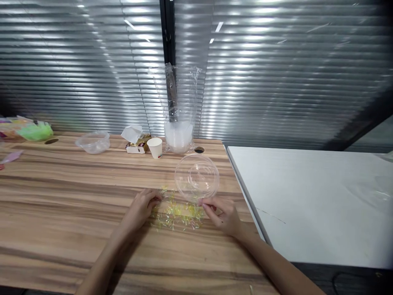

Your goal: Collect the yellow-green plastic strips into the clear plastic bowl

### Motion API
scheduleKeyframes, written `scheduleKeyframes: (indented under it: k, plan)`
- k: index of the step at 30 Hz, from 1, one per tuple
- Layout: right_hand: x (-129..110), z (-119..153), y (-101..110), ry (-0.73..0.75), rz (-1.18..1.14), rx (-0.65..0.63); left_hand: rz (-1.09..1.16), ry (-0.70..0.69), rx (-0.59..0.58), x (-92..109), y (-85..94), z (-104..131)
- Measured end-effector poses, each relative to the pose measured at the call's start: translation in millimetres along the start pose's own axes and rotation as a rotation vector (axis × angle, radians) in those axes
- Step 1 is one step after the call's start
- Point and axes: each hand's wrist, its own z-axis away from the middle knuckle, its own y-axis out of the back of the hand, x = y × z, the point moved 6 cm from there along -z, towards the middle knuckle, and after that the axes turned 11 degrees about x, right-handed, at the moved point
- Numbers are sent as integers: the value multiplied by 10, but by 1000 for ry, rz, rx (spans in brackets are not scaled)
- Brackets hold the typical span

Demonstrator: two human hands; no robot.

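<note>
Yellow-green shiny tinsel (178, 211) lies in a loose loop on the wooden table (76, 196). At its left end is my left hand (146, 203), its fingers curled down onto the tinsel. My right hand (222, 213) pinches the tinsel's right end between thumb and fingertips. Just behind the tinsel, close to the right fingertips, lies a clear round plastic lid (198, 177).
Along the back stand a clear bowl (94, 142), a tissue pack (136, 143), a paper cup (155, 147) and bagged plastic bowls (179, 135). Green material (36, 131) sits at the far left. A white table (313, 205) adjoins on the right.
</note>
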Motion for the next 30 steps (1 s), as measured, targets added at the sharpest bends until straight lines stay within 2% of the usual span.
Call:
scheduleKeyframes:
  k: [5, 8, 13, 18, 21, 26, 28, 30]
  plan:
    - [39, -3, -3, 26, 57, -3, -37, 91, 9, -39, 141, -25]
    - [62, 11, -43, 82, 68, -31, -35, 98, -7, 48, 178, -57]
    - [95, 21, -84, 90, 48, -56, 4, 56, -120, 223, 136, -74]
    - [97, 35, -79, 79, 62, -57, -5, 66, -181, 224, 70, -51]
    - [90, 54, -75, 71, 57, -60, 11, 18, -160, 213, 28, -43]
    - [78, 56, -60, 37, 67, -54, 21, -148, -126, 219, -17, -33]
    - [61, 38, -50, 33, 81, -48, 7, -184, -84, 242, 25, -50]
    - [48, 18, -32, 31, 87, -24, -7, -160, 22, 283, 131, -104]
